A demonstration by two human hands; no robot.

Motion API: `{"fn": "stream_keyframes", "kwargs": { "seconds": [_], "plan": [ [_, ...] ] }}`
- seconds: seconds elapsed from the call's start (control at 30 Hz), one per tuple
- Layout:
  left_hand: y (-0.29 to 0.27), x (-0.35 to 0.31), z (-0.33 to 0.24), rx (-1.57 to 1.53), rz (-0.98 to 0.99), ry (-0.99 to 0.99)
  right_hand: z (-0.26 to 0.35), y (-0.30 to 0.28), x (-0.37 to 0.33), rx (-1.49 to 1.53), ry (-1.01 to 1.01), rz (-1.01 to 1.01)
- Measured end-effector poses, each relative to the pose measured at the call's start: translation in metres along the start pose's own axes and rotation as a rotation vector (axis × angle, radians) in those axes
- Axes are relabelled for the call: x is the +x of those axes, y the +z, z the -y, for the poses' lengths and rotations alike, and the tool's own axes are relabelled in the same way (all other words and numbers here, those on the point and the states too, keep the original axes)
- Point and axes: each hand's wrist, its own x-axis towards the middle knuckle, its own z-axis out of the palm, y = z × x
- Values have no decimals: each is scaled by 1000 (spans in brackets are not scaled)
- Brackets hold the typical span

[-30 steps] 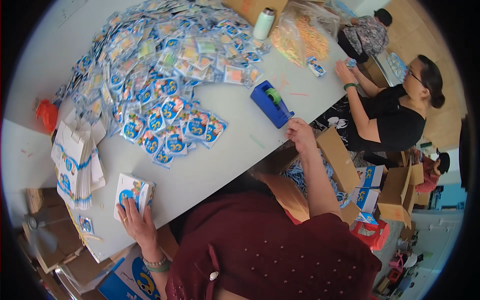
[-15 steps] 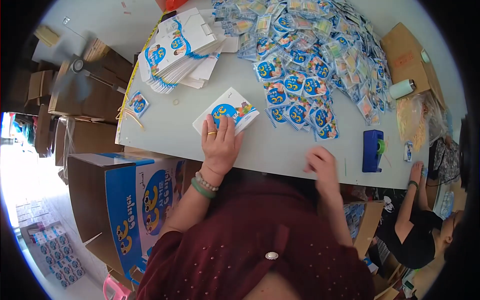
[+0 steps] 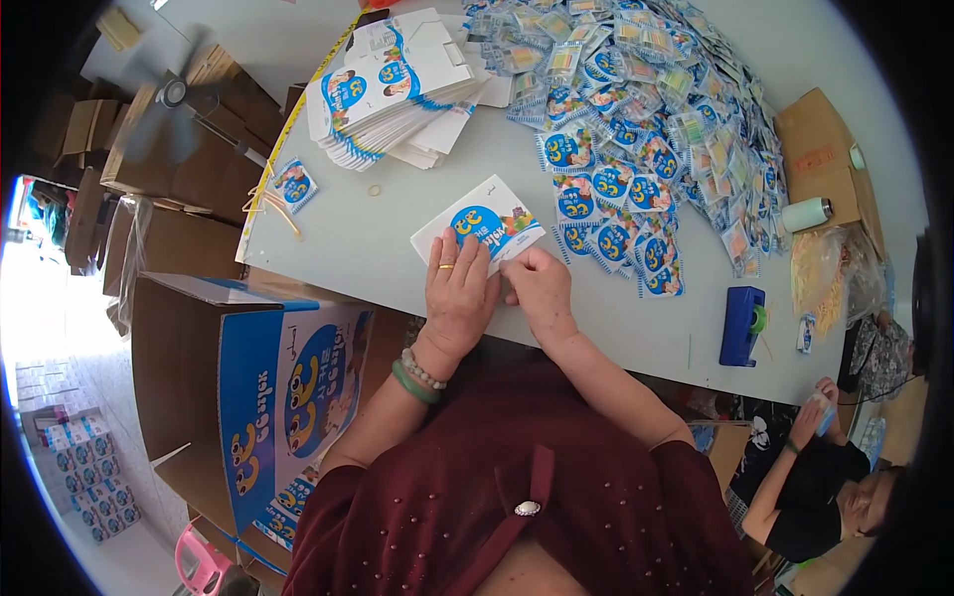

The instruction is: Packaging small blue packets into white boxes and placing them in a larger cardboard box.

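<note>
Head view: a white, blue-printed box (image 3: 484, 216) lies on the bench (image 3: 616, 318), near its front edge, with its printed face up. It looks made up and closed on top; its contents are hidden, so whether it is filled or sealed cannot be told. The left hand (image 3: 461, 296) is spread flat on it, fingers nearly straight, pressing rather than gripping. The right hand (image 3: 542, 291) is curled, fingertips at the box's near right edge; whether they pinch anything is unclear.

Just beyond the box, a stack of flat cartons (image 3: 393, 91) remains unassembled, and to its right a large heap of printed packets (image 3: 636, 149) lies loose, so by the look of it plenty is left to handle. A lone packet (image 3: 295, 186) sits at the left end. Farther right stands a blue tape dispenser (image 3: 737, 328) with a green roll.
</note>
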Motion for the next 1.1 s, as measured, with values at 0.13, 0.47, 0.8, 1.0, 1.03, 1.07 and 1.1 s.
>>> {"fn": "stream_keyframes", "kwargs": {
  "seconds": [0.13,0.47,0.8,1.0,1.03,1.07,1.1],
  "plan": [
    [0,0,1,-8,-15,17,-2,-7,5,206,180,86],
    [-5,-2,-8,97,76,80,7,-14,4,194,239,128],
    [-9,4,-14,96,123,5,-35,-21,16,-14,-78,166],
    [-19,20,-19,103,170,-25,-31,-26,33,22,18,172],
    [-24,23,-20,119,193,-45,-29,-23,35,-69,36,199],
    [-25,26,-18,143,186,-53,-28,-22,36,-64,25,223],
    [-23,31,-17,108,305,-121,-30,-23,38,-139,5,220]
  ]
}}
